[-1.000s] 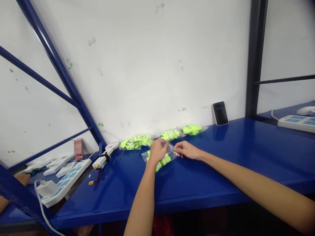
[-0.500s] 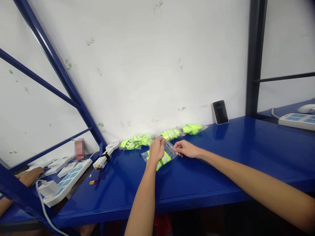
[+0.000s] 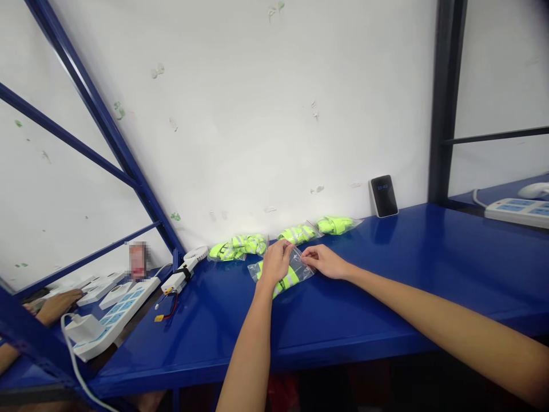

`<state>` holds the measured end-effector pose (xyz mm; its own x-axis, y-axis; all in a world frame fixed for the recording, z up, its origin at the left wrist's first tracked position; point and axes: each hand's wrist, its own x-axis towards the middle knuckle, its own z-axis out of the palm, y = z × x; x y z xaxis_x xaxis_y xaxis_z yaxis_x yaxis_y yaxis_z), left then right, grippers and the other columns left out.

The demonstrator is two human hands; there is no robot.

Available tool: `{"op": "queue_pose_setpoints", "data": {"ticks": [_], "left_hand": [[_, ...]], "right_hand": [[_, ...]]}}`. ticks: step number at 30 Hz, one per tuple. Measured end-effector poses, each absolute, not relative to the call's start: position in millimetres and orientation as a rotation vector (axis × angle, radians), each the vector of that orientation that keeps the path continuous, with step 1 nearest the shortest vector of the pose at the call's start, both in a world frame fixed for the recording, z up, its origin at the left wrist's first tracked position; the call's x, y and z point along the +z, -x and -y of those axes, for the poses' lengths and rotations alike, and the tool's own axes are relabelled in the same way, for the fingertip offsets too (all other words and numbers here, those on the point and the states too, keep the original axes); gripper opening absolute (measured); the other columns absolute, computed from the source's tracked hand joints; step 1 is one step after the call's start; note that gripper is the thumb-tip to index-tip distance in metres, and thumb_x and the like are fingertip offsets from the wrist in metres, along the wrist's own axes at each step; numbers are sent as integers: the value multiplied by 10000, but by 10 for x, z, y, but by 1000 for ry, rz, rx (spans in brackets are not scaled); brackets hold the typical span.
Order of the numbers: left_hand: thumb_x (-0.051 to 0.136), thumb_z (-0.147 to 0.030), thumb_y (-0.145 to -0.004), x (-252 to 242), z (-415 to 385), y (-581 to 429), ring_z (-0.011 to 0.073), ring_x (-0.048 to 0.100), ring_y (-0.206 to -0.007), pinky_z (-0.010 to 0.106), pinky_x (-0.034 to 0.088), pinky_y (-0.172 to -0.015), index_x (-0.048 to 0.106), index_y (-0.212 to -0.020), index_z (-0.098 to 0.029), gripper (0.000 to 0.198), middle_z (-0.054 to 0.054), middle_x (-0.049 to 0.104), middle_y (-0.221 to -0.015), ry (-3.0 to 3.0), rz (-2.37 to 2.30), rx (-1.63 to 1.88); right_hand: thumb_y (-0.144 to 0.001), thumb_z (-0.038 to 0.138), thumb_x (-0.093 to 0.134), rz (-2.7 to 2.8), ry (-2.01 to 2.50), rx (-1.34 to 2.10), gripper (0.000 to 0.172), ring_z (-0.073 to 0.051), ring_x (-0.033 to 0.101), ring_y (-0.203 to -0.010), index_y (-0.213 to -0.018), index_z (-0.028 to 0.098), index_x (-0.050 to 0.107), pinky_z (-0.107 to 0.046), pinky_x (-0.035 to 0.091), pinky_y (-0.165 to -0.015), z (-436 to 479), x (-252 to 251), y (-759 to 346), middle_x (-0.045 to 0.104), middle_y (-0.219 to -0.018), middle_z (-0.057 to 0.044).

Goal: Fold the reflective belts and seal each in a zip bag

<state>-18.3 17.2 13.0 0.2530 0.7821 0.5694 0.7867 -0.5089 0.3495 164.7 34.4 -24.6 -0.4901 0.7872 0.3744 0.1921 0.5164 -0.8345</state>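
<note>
A clear plastic bag (image 3: 305, 271) lies on the blue table, with a folded neon-yellow reflective vest (image 3: 286, 281) inside it. My left hand (image 3: 277, 260) rests over the bag's middle and pinches its upper edge with closed fingers. At the bag's right side, my right hand (image 3: 323, 261) grips the edge between thumb and fingertips. The left hand covers part of the vest. Behind my hands, more bagged yellow vests lie in a row along the wall, among them one bagged vest (image 3: 299, 233) and another at the right end, a bagged vest (image 3: 337, 225).
A black-faced clock (image 3: 385, 196) leans on the wall at the back right. Left of the vests lie a white fan (image 3: 196, 256) and a wired white device (image 3: 175, 281). Beyond the blue post is a power strip (image 3: 122, 320). Another person's hand (image 3: 60, 306) is at far left.
My left hand has shifted slightly right along the bag's upper edge. The bag's right part has spread lower and flatter, while my right hand stays almost in place.
</note>
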Motion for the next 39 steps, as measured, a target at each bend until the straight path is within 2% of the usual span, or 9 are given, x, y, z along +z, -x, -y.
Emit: {"op": "queue_pose_setpoints", "data": {"ticks": [8, 14, 18, 25, 28, 31, 39], "left_hand": [[401, -365, -938, 156, -146, 182, 165, 586, -741, 258, 375, -674, 575, -844, -197, 259, 18, 643, -787, 2449, 1577, -1142], [405, -334, -931, 132, -144, 194, 145, 556, -658, 250, 352, -627, 555, -826, -203, 226, -10, 603, -698, 2448, 1592, -1209], [424, -339, -928, 116, -167, 196, 144, 574, -699, 251, 379, -665, 564, -844, -207, 210, -9, 633, -750, 2524, 1544, -1244], [455, -275, -912, 138, -173, 185, 149, 562, -810, 260, 398, -753, 545, -796, -195, 168, 9, 621, -843, 2567, 1381, -1331], [454, -298, -917, 153, -151, 175, 153, 562, -827, 268, 401, -780, 578, -813, -196, 192, 16, 614, -849, 2578, 1350, -1310], [438, -334, -927, 157, -138, 160, 160, 569, -843, 272, 409, -782, 603, -852, -202, 225, 22, 622, -867, 2574, 1365, -1300], [380, -363, -947, 170, -130, 141, 163, 580, -844, 270, 413, -767, 602, -893, -205, 277, 22, 645, -899, 2603, 1404, -1288]], "right_hand": [[-851, 326, 509, 2018, 914, 732, 251, -139, 539, -559, -781, 144, 668, -246, 384, -551, -296, -204, -1601, 637, -638, -30], [-825, 376, 566, 1959, 858, 872, 242, -134, 524, -558, -847, 147, 643, -245, 395, -553, -273, -204, -1626, 606, -646, -10], [-844, 387, 541, 1971, 815, 860, 250, -124, 494, -560, -835, 150, 621, -238, 378, -537, -277, -201, -1620, 591, -669, -7], [-817, 325, 571, 1929, 825, 791, 188, -131, 523, -567, -772, 151, 627, -241, 395, -552, -296, -218, -1599, 611, -642, -11], [-802, 370, 609, 1890, 794, 877, 228, -139, 546, -569, -835, 148, 645, -250, 416, -563, -304, -226, -1618, 635, -660, -18], [-846, 414, 559, 1898, 741, 885, 275, -139, 552, -567, -889, 153, 632, -249, 411, -554, -290, -211, -1625, 646, -690, -23], [-906, 333, 449, 1959, 809, 497, 275, -110, 407, -524, -787, 156, 624, -243, 293, -523, -188, -156, -1539, 514, -585, 23]]}}
